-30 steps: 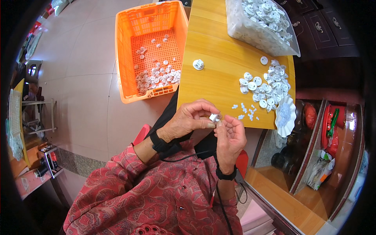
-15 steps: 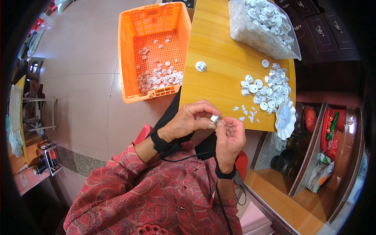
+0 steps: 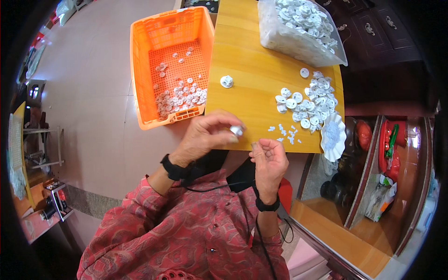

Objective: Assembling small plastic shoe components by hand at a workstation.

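Note:
Between the thumb and forefinger of my left hand is a small white round plastic fitting, raised over the table's near edge. My right hand is apart from it, to the right and slightly nearer me. Its fingers are curled in, thumb close to the forefinger; whether a tiny piece is pinched there cannot be made out. Several tiny white plastic bits lie on the yellow table just beyond my right hand. A heap of similar white fittings spreads at the right, and one single fitting stands at the left.
An orange basket with scattered white fittings stands left of the table. At the far right is a translucent bin full of fittings. A white fluted dish of small bits sits at the right edge, beside an open shelf.
My hands have drawn apart. The left has moved left and a little away from me with the fitting, while the right has let go of it. The whole view has shifted slightly.

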Demonstrator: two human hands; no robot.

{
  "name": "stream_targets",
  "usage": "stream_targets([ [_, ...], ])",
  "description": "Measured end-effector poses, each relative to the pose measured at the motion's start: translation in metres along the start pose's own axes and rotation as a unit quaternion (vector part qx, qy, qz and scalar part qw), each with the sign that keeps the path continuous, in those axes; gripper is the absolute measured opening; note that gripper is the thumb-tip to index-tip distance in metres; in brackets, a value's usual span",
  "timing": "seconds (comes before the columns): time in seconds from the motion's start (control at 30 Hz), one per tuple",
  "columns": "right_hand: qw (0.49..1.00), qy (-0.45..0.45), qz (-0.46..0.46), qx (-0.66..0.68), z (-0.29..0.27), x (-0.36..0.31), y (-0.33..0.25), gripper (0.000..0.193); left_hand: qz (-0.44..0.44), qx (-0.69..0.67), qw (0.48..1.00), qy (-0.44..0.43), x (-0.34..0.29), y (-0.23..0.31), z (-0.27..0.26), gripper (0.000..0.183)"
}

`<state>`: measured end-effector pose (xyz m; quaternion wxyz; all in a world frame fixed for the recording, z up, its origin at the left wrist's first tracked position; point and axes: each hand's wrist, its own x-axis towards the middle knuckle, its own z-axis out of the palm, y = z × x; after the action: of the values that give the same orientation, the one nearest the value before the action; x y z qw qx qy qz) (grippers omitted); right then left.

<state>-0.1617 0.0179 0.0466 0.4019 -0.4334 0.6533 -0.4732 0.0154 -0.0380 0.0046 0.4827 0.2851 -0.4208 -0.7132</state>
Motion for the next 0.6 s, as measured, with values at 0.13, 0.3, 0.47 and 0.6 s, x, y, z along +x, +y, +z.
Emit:
stream_targets([
  [0.13, 0.988, 0.028, -0.037, -0.150, -0.031, 0.017, 0.021, 0.013, 0.058, -0.090, 0.984, 0.144, 0.011, 0.001, -0.028, 0.026],
  [0.3, 0.941, 0.086, -0.134, -0.298, -0.061, 0.029, 0.040, 0.007, 0.068, -0.146, 0.932, 0.324, 0.017, -0.001, -0.082, 0.026],
  [0.47, 0.923, 0.072, -0.146, -0.349, -0.064, 0.019, 0.042, 0.007, 0.031, -0.157, 0.905, 0.393, 0.014, -0.015, -0.121, 0.034],
  [0.6, 0.884, 0.065, -0.227, -0.403, -0.057, 0.016, 0.048, 0.013, 0.008, -0.143, 0.898, 0.417, 0.014, -0.016, -0.108, 0.041],
])
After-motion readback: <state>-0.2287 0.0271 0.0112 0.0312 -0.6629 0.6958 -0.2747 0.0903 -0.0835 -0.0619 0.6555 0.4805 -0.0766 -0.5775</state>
